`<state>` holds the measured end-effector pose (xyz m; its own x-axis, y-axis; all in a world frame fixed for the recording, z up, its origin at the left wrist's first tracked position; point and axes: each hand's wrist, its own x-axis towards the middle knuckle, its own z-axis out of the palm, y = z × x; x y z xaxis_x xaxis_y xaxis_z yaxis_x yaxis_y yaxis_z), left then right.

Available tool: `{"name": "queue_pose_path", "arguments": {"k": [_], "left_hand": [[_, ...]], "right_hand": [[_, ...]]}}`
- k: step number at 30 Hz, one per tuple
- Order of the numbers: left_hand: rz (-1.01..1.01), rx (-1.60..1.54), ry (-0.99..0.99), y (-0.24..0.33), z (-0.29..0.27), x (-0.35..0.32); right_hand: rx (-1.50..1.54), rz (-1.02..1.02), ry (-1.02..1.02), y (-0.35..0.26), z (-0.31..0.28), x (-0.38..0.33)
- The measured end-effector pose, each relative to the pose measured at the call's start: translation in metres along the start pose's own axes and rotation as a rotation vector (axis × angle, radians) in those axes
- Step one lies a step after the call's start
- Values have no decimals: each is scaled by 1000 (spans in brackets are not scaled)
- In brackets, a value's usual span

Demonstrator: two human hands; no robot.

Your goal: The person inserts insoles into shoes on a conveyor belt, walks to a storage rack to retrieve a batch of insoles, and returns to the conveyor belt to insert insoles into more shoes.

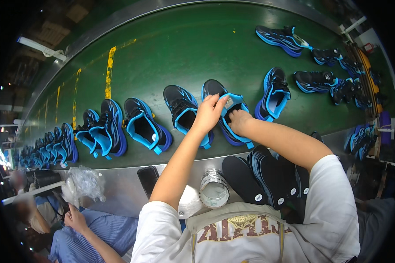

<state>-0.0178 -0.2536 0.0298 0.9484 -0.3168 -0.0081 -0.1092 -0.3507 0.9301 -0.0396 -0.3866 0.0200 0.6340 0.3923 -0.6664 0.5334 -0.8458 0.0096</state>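
A black running shoe (213,87) with blue lining and sole stands on the green conveyor belt in front of me, toe pointing away. My left hand (210,115) pinches its tongue at the top of the opening, where a small pale label shows. Into the same shoe reaches my right hand (240,121), with its fingers bent close together. Its fingertips are hidden inside, so what they hold, if anything, cannot be made out. Just left stands another such shoe (180,107), apart from my hands. To the right is one more shoe (273,94), also upright.
Similar shoes (145,122) line the belt (162,52) leftward, and others (314,82) sit at right. On the metal ledge lie a phone (148,179), a tape roll (214,189) and several black insoles (267,173). A co-worker's hand (76,219) is at lower left, near clear plastic (85,186).
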Motion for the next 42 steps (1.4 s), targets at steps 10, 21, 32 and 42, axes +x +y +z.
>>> {"name": "queue_pose_path", "arguments": {"k": [10, 21, 32, 42], "left_hand": [[437, 374, 259, -4, 7, 5], [297, 676, -156, 18, 4, 4], [719, 1257, 41, 32, 3, -20], [756, 1766, -160, 21, 7, 5]], "right_hand": [[-32, -296, -64, 0, -35, -56], [509, 25, 1093, -29, 43, -100], [672, 167, 1139, -50, 70, -123], [790, 150, 988, -39, 60, -150]]}}
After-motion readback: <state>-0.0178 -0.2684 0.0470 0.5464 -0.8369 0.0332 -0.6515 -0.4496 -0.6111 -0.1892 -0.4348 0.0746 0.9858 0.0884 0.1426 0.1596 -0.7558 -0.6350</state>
